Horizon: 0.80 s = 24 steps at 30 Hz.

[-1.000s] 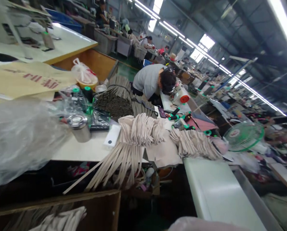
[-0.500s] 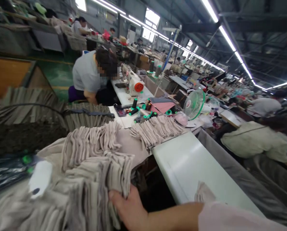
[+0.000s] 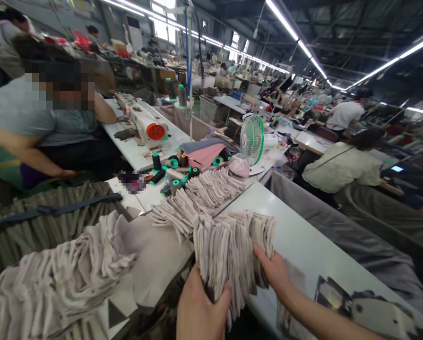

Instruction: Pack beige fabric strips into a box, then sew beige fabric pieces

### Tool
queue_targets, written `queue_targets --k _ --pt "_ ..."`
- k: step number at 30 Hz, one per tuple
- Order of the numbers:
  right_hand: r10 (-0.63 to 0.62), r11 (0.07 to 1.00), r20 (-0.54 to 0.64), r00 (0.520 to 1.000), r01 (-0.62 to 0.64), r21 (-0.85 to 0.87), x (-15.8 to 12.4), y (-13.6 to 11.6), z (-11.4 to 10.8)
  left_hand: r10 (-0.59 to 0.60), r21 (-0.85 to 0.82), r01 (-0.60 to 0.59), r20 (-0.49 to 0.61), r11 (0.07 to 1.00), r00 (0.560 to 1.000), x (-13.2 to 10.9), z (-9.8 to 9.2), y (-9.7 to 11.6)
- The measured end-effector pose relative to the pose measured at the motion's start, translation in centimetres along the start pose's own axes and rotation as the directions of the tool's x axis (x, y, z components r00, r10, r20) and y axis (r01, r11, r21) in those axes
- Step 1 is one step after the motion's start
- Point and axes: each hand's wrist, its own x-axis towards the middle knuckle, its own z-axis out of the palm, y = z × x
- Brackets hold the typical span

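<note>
head cam shot, only the one view here. the left hand [image 3: 202, 304] and right hand [image 3: 272, 273] are on either side of a thick bundle of pale fabric strips [image 3: 228, 255], and each grip is closed firmly on it, fingers spread around the edges. hard to say if the bundle touches the white surface [image 3: 303, 241] below it, the wide lens muddles that. just beyond sits another stack of strips [image 3: 200, 193], with a bigger pile of strips [image 3: 55, 278] off to the left. further up there are dark thread spools [image 3: 157, 161], pink sheets [image 3: 204, 153], a green fan [image 3: 252, 139] and a sewing machine [image 3: 145, 125], with a co-worker [image 3: 44, 113] beside it.
</note>
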Motion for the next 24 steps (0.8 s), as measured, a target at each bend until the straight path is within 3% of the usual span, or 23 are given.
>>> queue_targets --k 4,7,11,14,18,21,24 --pt "0.016 0.963 -0.060 0.998 -0.032 -0.266 5.6 0.5 -4.0 -0.053 -0.023 0.060 0.240 0.998 0.969 3.3 4.2 3.2" --pt "-0.001 0.882 -0.028 1.000 -0.012 -0.471 11.4 -0.8 -5.3 -0.070 -0.072 0.095 0.285 0.993 0.956 5.8 7.6 4.7" --pt "0.002 0.858 0.164 0.986 0.083 -0.507 18.5 -3.3 -4.0 -0.072 -0.168 0.114 0.238 0.979 0.969 8.9 11.8 5.1" --pt "0.080 0.895 0.259 0.962 0.045 -0.443 21.6 -4.6 -1.8 -0.111 -0.218 0.167 0.247 0.962 0.963 10.6 14.0 4.1" --pt "0.140 0.911 0.301 0.943 -0.004 -0.413 23.0 -5.4 -0.7 -0.103 -0.326 0.188 0.262 0.926 0.960 11.2 14.9 2.2" --pt "0.058 0.902 0.340 0.939 0.097 -0.420 23.0 -5.6 -1.6 -0.009 -0.460 0.147 0.288 0.876 0.958 10.6 14.4 0.9" --pt "-0.010 0.845 0.269 0.963 0.152 -0.513 22.2 -5.4 -3.3 0.039 -0.527 0.129 0.295 0.840 0.955 9.7 13.5 -0.1"
